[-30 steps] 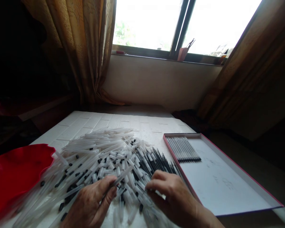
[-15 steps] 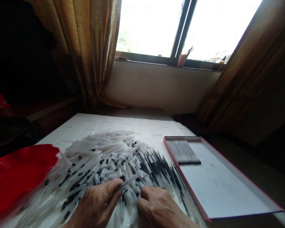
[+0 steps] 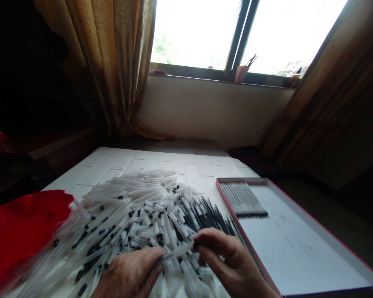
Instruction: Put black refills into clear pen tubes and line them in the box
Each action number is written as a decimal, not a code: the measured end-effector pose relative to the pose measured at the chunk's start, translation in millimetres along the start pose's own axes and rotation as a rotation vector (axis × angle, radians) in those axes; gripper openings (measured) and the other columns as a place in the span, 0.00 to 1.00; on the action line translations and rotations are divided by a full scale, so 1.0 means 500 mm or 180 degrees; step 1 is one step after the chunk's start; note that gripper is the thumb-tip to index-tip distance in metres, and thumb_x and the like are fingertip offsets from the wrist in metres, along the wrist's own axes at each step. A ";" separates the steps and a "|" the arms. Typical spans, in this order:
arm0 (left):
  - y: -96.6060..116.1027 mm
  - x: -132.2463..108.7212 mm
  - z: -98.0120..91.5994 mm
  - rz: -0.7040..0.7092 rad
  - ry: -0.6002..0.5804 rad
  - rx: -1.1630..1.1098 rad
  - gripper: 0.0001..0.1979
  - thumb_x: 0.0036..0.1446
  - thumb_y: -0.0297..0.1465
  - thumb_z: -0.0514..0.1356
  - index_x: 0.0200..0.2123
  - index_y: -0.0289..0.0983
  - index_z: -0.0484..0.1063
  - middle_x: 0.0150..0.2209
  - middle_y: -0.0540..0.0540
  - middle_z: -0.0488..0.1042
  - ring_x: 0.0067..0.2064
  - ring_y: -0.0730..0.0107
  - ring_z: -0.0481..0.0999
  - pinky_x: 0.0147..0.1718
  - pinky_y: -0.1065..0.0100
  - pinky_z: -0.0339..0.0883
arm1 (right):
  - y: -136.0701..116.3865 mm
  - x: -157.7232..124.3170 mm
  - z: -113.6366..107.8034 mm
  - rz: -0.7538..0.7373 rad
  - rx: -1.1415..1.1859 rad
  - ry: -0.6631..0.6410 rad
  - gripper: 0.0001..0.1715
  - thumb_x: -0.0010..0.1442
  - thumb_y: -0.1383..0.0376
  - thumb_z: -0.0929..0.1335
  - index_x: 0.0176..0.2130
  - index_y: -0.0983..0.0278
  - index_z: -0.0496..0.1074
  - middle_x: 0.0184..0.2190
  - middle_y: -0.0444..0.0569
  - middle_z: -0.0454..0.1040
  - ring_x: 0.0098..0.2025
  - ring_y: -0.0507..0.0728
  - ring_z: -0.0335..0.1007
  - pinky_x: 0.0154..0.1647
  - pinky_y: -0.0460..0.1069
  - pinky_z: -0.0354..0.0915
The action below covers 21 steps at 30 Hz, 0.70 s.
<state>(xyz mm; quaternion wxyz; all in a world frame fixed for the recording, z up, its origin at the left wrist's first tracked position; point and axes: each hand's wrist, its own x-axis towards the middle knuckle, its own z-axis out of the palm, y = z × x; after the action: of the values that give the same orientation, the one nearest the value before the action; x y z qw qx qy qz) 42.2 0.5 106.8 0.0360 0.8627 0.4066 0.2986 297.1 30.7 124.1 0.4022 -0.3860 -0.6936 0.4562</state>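
Left hand [image 3: 129, 271] pinches a clear tube [image 3: 178, 251] above the parts pile [image 3: 139, 219]. Right hand [image 3: 228, 263], thumb and finger closed, grips a small black plug [image 3: 195, 246] at the tube's end. Tray [image 3: 279, 252], right: contains one row of pens [image 3: 244, 200]. Red bowl [image 3: 25, 225], left. Sill cup [image 3: 241, 74]: holds thin sticks [image 3: 253, 60].

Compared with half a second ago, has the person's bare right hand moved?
Yes: against the shallow, white, pink-rimmed rectangular tray, the right hand moved forward and rightward.
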 end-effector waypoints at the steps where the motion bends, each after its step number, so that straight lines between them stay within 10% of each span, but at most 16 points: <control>1: -0.003 0.001 0.005 0.0056 0.0084 0.0000 0.12 0.75 0.37 0.44 0.45 0.44 0.66 0.28 0.53 0.80 0.28 0.69 0.84 0.25 0.76 0.73 | 0.000 0.000 0.001 -0.0056 -0.0012 -0.0011 0.10 0.66 0.61 0.67 0.43 0.63 0.76 0.31 0.48 0.78 0.28 0.53 0.73 0.31 0.46 0.71; 21: 0.001 -0.009 -0.006 -0.0099 -0.0380 -0.0079 0.10 0.73 0.33 0.47 0.49 0.43 0.67 0.36 0.50 0.83 0.36 0.67 0.85 0.32 0.74 0.75 | -0.017 0.007 0.008 -0.0983 -0.0934 0.0306 0.06 0.61 0.69 0.67 0.36 0.64 0.77 0.27 0.47 0.80 0.23 0.51 0.72 0.26 0.42 0.69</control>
<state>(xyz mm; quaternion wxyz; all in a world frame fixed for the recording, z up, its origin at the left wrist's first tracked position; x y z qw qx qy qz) 38.5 -3.6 107.2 0.0754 0.8720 0.4134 0.2510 290.8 30.1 131.8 0.4395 -0.3509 -0.7835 0.2644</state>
